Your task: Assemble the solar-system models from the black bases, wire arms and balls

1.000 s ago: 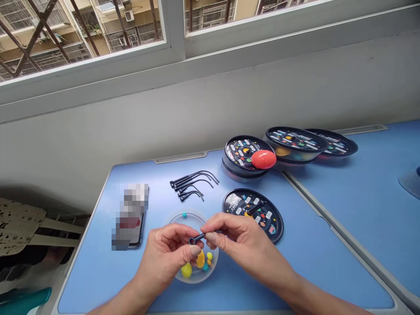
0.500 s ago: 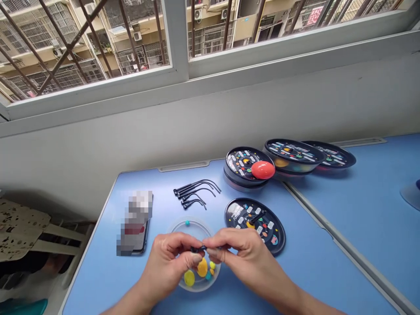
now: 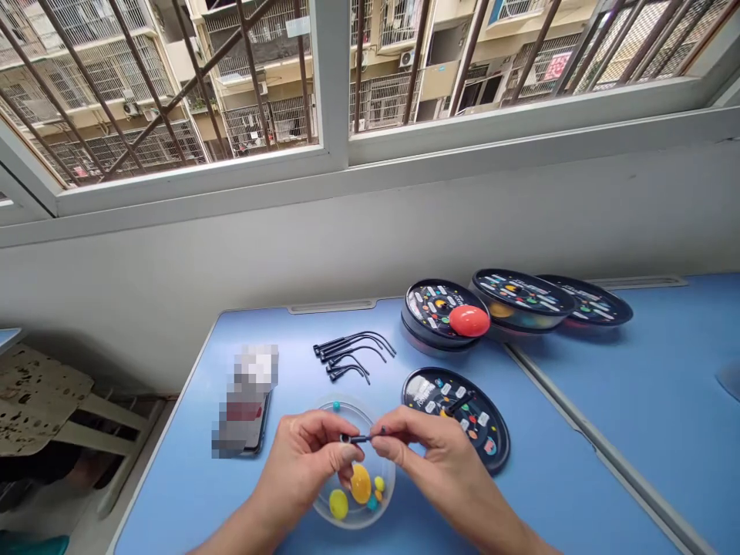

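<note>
Between my two hands is a small black plastic rod with a ring at its left end. My left hand pinches the ring end with thumb and forefinger. The other end sits in the fingertips of my right hand. Below them stands a clear plastic tub containing an orange ball, a yellow-green ball and several smaller ones. A tiny teal ball is at its far side. Partly behind my right hand lies a black disc printed with planets, a short black stick on it.
Several curved black rods lie in a row behind the tub. A phone, partly pixelated, is at left. Printed round boxes stand along the back, one with a red ball on top. A seam crosses the blue table.
My fingertips have moved slightly apart, so more of the black rod and its ring shows. The scene sits a little lower in view; the things on the table have stayed put.
</note>
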Action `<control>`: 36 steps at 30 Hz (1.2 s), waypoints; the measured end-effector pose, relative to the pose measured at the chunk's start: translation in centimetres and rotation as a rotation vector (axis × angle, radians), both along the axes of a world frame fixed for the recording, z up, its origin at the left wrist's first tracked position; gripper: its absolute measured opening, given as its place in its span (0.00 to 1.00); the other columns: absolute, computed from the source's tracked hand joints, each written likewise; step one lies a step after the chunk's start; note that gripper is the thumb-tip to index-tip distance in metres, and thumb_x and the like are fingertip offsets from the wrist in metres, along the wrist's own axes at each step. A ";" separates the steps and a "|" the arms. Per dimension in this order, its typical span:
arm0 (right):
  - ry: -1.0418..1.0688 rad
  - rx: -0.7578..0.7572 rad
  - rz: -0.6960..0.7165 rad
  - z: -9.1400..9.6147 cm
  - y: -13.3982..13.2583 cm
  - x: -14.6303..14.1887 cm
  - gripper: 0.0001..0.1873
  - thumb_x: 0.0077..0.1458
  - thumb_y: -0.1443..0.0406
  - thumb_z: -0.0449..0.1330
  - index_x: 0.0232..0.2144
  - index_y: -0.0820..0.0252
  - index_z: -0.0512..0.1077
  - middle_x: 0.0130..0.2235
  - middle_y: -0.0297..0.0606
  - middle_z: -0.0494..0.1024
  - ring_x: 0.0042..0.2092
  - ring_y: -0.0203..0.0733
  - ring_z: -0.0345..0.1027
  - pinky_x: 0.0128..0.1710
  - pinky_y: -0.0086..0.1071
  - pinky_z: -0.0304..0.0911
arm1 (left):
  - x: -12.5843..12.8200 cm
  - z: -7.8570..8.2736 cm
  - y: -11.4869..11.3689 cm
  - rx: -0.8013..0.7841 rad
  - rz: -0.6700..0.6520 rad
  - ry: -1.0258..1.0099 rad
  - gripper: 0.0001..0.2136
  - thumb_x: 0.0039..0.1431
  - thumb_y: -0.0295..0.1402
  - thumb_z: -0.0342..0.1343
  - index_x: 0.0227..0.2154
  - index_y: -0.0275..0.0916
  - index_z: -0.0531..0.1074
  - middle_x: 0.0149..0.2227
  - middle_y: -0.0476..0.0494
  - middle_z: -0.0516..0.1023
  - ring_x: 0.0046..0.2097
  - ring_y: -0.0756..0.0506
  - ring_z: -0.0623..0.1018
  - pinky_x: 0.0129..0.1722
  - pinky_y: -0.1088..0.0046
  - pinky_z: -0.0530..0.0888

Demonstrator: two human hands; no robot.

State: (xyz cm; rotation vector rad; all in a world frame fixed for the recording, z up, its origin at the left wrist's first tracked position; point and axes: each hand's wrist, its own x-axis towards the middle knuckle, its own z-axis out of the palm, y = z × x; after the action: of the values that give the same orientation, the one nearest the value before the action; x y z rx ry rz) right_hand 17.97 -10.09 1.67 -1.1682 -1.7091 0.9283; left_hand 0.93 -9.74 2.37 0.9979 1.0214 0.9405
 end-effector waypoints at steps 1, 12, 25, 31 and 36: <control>-0.023 0.000 -0.008 0.0 0.0 0.0 0.09 0.51 0.64 0.57 0.21 0.59 0.71 0.21 0.31 0.74 0.24 0.34 0.67 0.25 0.24 0.61 | 0.0 0.0 0.0 -0.009 -0.001 -0.006 0.08 0.37 0.31 0.65 0.23 0.34 0.76 0.17 0.47 0.75 0.17 0.53 0.71 0.21 0.79 0.69; -0.021 0.042 0.034 -1.0 -0.1 -0.4 0.13 0.52 0.63 0.56 0.18 0.59 0.65 0.21 0.32 0.73 0.24 0.34 0.65 0.25 0.25 0.59 | 0.5 -0.5 -0.2 0.014 0.016 -0.025 0.08 0.36 0.32 0.65 0.22 0.33 0.75 0.17 0.48 0.74 0.17 0.52 0.72 0.20 0.78 0.69; 0.107 0.129 -0.121 0.0 0.6 0.5 0.10 0.50 0.64 0.59 0.38 0.57 0.72 0.30 0.36 0.79 0.29 0.38 0.71 0.31 0.31 0.68 | -1.4 0.3 1.3 0.203 0.135 0.197 0.10 0.45 0.32 0.60 0.32 0.34 0.75 0.27 0.43 0.78 0.27 0.49 0.74 0.27 0.75 0.71; 0.041 0.181 -0.189 0.1 1.1 1.0 0.07 0.54 0.64 0.56 0.28 0.59 0.72 0.27 0.35 0.77 0.28 0.37 0.69 0.28 0.28 0.65 | -2.7 -0.2 3.3 0.345 0.186 0.552 0.07 0.48 0.33 0.58 0.28 0.36 0.76 0.28 0.45 0.76 0.30 0.48 0.73 0.32 0.74 0.70; -0.107 0.176 -0.126 -0.2 1.5 1.1 0.08 0.56 0.66 0.53 0.28 0.58 0.71 0.27 0.34 0.75 0.27 0.36 0.66 0.27 0.28 0.61 | -2.7 -1.2 4.4 0.300 0.156 0.636 0.09 0.46 0.34 0.57 0.28 0.35 0.77 0.25 0.45 0.74 0.27 0.49 0.71 0.28 0.74 0.68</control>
State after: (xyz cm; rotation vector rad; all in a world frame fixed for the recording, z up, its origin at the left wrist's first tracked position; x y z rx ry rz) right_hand 19.08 -8.63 1.47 -1.2100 -1.7420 0.6358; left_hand -1.73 -5.31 1.21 1.5420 1.5306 0.9395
